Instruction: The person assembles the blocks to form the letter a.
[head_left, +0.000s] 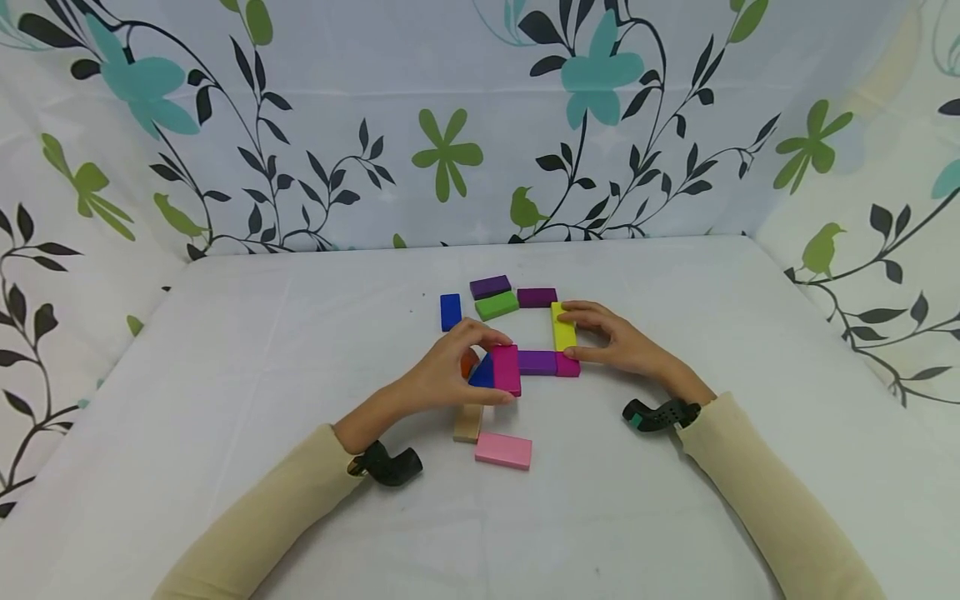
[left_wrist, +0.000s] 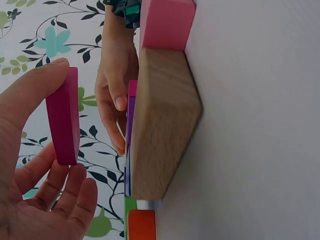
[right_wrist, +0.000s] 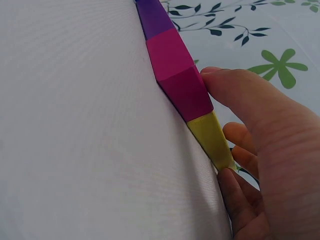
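My left hand (head_left: 438, 375) pinches a magenta block (head_left: 506, 372) between thumb and fingertips. In the left wrist view that magenta block (left_wrist: 64, 120) is held up off the cloth. A blue block (head_left: 482, 375) and an orange block (head_left: 468, 362) show partly behind the left hand. My right hand (head_left: 621, 343) spans a yellow block (head_left: 564, 330), fingers at its far end and thumb at its near end. In the right wrist view, the thumb also lies against a second magenta block (right_wrist: 175, 60), which adjoins the yellow one. A purple block (head_left: 537, 362) continues the row leftward.
Farther back lie a dark purple block (head_left: 490, 287), a green block (head_left: 497, 306), a plum block (head_left: 537, 297) and a blue upright-lying block (head_left: 451, 312). Nearer me are a wooden block (head_left: 467, 423) and a pink block (head_left: 503, 451). A white cloth (head_left: 675, 517) covers the table.
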